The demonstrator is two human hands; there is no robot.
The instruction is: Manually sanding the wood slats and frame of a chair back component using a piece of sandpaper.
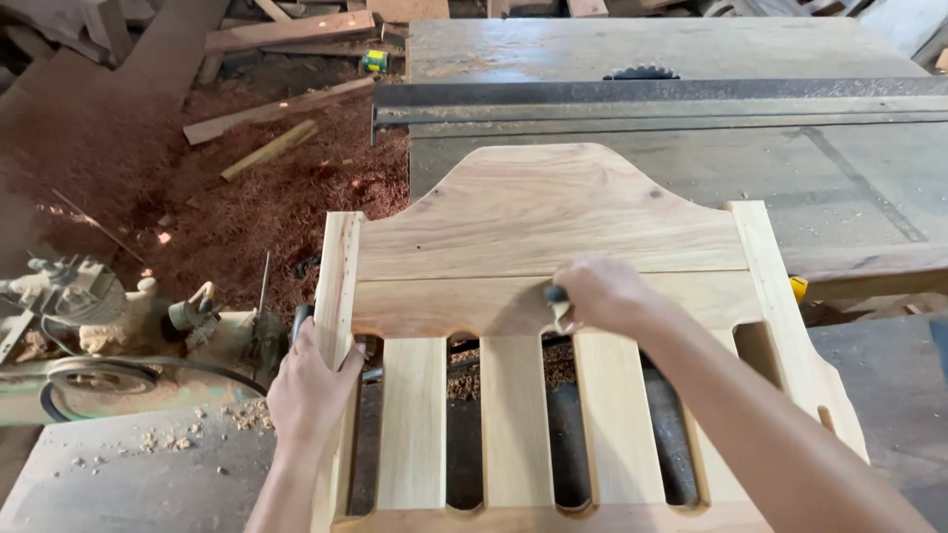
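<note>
Motor [79,306]: left of panel, beside sawdust [247,197]. Left hand [311,385]: closed round the panel's left post, gripping it. Panel [543,326]: slatted wooden frame with curved top board, lay across the saw table [691,148], under both hands. Right hand [602,296]: curled shut on a small dark-handled tool [558,294], pressed against the panel's middle rail. Saw blade [640,72]: beyond the panel.

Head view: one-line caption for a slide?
Left hand grips the pale slatted wooden chair back by its side post; right hand presses a small dark-handled tool against its rail.
</note>
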